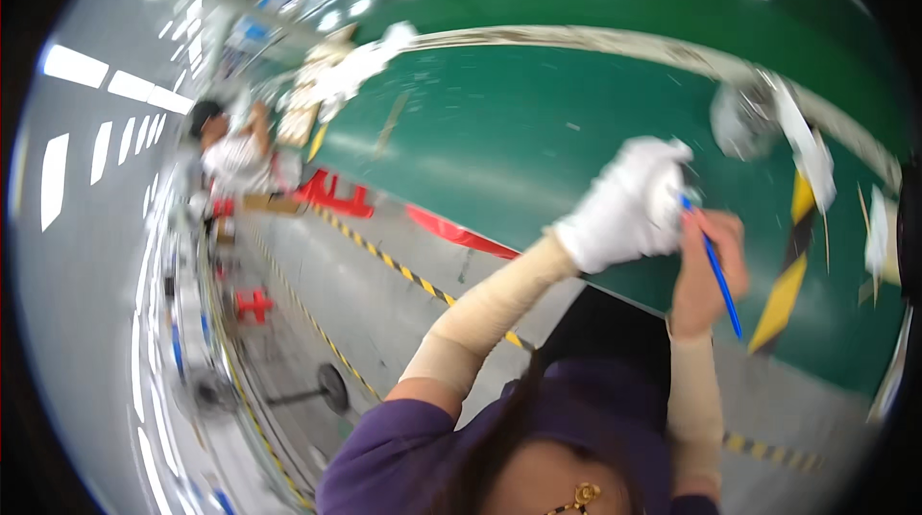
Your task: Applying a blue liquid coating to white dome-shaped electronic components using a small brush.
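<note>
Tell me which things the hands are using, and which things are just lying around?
In use:
- left hand in a white glove, pressed on the big green curved surface
- bare right hand, gripping a thin blue pen

Lying about:
- red floor stands
- yellow-and-black striped floor tape
- white crumpled wrapping
- another person far off

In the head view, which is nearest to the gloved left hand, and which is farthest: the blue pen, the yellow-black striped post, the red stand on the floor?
From the left hand:
1. Blue pen, just beside it, held in the bare right hand.
2. Yellow-black striped post, farther toward the right, against the green surface.
3. Red stand, far toward the left, on the grey floor.
</note>
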